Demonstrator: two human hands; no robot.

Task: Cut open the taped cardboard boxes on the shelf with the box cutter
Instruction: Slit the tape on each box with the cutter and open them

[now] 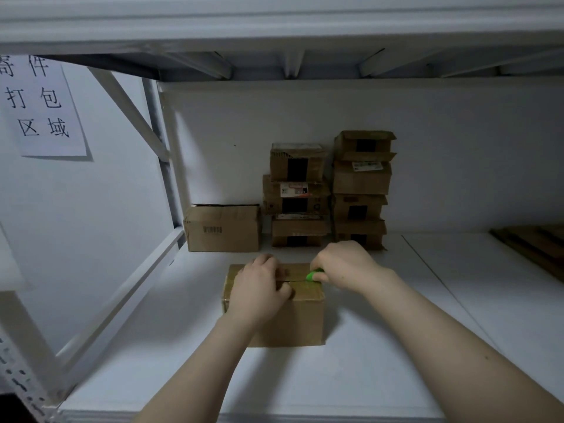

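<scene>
Box mid shelf, likely light, stiff cardboard; left hand on top, grip unclear; right hand grasps green box cutter at seam; steady by top edges

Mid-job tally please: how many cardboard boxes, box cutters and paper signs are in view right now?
Cardboard boxes: 9 (1 in front, back-left box 1, middle stack 3, right stack 4)
Green box cutter: 1
Paper sign: 1
Total: 11
Brown slabs at the right edge are too unclear to count.
</scene>
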